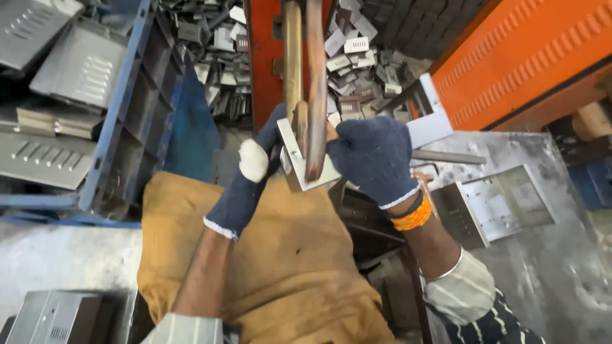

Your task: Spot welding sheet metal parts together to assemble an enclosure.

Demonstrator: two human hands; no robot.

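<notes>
Both gloved hands are clamping a small bent metal bracket (298, 162) against the upright copper rods (305, 76): left hand (252, 175) gripping at nine o'clock, right hand (373, 159) closed at three o'clock.

At your ten o'clock, a blue metal rack (121, 108) holds grey louvred sheet panels (76, 60). At twelve o'clock, a heap of small grey vented metal pieces (357, 70) lies on the floor. An orange machine housing (529, 57) fills your two o'clock. At four o'clock, flat punched plates (503, 204) rest on the steel table (561, 274). A grey metal box (54, 315) sits at eight o'clock.
</notes>
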